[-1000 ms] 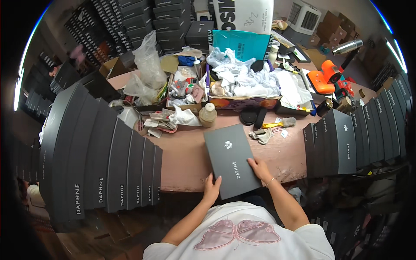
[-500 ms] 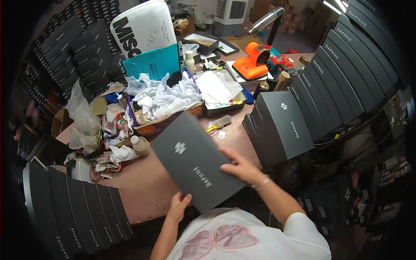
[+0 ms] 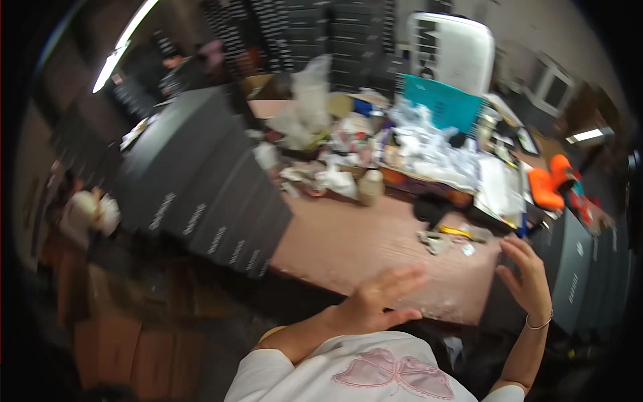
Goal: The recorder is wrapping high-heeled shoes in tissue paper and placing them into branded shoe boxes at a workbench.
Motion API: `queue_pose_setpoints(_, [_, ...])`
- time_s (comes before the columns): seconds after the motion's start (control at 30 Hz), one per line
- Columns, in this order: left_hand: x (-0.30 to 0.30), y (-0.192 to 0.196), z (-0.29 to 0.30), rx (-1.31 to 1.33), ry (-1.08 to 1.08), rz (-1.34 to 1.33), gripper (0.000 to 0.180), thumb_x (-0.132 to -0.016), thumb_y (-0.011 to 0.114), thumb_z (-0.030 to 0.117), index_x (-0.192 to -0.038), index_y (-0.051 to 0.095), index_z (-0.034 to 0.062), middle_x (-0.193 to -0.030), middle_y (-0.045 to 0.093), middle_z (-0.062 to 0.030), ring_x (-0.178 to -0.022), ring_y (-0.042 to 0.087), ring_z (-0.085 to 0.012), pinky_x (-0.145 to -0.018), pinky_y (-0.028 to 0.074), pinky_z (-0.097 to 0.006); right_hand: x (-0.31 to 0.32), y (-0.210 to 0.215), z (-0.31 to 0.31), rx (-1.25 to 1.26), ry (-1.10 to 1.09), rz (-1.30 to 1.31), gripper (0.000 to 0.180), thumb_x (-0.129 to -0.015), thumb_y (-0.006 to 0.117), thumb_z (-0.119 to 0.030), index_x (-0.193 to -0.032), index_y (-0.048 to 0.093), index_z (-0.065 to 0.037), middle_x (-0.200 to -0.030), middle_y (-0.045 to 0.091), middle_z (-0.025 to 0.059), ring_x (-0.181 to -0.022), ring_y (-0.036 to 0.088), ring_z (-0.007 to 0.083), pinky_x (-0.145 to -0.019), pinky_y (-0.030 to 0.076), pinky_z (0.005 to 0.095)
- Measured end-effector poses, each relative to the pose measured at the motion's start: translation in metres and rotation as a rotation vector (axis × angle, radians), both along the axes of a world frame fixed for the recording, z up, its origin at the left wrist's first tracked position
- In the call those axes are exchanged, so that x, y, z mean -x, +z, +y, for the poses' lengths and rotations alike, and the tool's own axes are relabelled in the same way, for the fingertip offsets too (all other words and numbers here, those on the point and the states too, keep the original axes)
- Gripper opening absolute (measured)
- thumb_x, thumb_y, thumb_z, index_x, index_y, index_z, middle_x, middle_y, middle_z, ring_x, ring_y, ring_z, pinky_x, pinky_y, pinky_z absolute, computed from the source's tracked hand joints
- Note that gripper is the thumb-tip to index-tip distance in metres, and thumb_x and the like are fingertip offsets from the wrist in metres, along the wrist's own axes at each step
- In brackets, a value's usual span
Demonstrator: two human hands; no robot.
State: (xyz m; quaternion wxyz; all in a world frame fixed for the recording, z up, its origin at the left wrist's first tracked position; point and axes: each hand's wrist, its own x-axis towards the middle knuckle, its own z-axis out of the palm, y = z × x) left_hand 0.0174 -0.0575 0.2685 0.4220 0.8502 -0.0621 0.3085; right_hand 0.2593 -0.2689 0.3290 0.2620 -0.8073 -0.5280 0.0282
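Observation:
My right hand (image 3: pixel 529 278) is at the right side of the table, fingers curved over the edge of a flat dark box (image 3: pixel 499 305) that stands on edge at the near end of a row of similar dark boxes (image 3: pixel 576 281). My left hand (image 3: pixel 378 301) hovers over the front edge of the brown table (image 3: pixel 348 244), fingers spread and holding nothing. The picture is blurred by motion.
A long row of dark boxes (image 3: pixel 201 194) stands on edge along the table's left. The far half is cluttered: crumpled white paper (image 3: pixel 435 151), plastic bags (image 3: pixel 305 110), a small bottle (image 3: pixel 370 186), a teal box (image 3: pixel 442 104) and an orange tool (image 3: pixel 546 187). Stacked dark boxes fill the background.
The dark box went from the middle of the table to the right-hand row. My left hand let go of it and now hovers free. The view swung back to the left.

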Motion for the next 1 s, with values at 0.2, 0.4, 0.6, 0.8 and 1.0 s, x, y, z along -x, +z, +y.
queue_pose_setpoints(0.2, [0.227,0.119,0.166,-0.376,1.459,-1.004,0.043,-0.097,0.048,0.013,-0.133,0.037,-0.0088,-0.141,0.038,-0.0212,-0.131,0.038,-0.0262,-0.108,0.030,-0.036,0.097,-0.010,0.173,0.157,0.698,0.039,0.062,-0.081,0.070,-0.024,-0.135,0.045,-0.007,-0.134,0.046,0.0216,-0.114,0.052,0.0396,-0.094,0.045,0.0427])
queue_pose_setpoints(0.4, [0.365,0.111,0.331,0.734,0.698,-0.441,0.053,-0.096,0.048,0.044,-0.130,0.047,0.0033,-0.118,0.055,-0.0092,-0.104,0.054,-0.0149,-0.089,0.042,-0.029,0.228,0.008,0.330,-0.060,1.038,0.694,0.075,-0.092,0.055,-0.043,-0.149,0.016,-0.013,-0.148,0.027,0.0205,-0.125,0.044,0.0326,-0.100,0.041,0.0399])
queue_pose_setpoints(0.6, [0.244,0.109,0.241,0.418,0.900,-0.345,0.047,-0.090,0.055,0.029,-0.126,0.049,-0.0008,-0.115,0.056,-0.0094,-0.109,0.052,-0.0172,-0.095,0.040,-0.032,0.218,0.011,0.400,-0.230,0.652,1.631,0.081,-0.090,0.059,-0.044,-0.148,0.016,-0.007,-0.142,0.038,0.0157,-0.124,0.045,0.0239,-0.097,0.043,0.0353])
queue_pose_setpoints(0.8, [0.159,0.031,0.096,0.231,0.707,-0.269,0.070,-0.077,0.061,0.020,-0.137,0.036,-0.0052,-0.130,0.045,-0.0151,-0.121,0.043,-0.0244,-0.104,0.034,-0.039,0.134,-0.060,0.253,-0.189,0.639,1.352,0.077,-0.086,0.065,-0.023,-0.146,0.022,-0.003,-0.144,0.035,0.0144,-0.132,0.036,0.0231,-0.108,0.031,0.0355])
queue_pose_setpoints(1.0, [0.090,-0.213,0.034,1.409,0.545,0.314,0.045,-0.085,0.062,0.012,-0.123,0.049,-0.0082,-0.115,0.057,-0.0143,-0.105,0.055,-0.0196,-0.091,0.045,-0.032,0.109,-0.261,0.113,0.125,-0.024,1.166,0.070,-0.078,0.077,-0.027,-0.130,0.044,0.006,-0.125,0.054,0.0191,-0.117,0.051,0.0255,-0.099,0.040,0.0348])
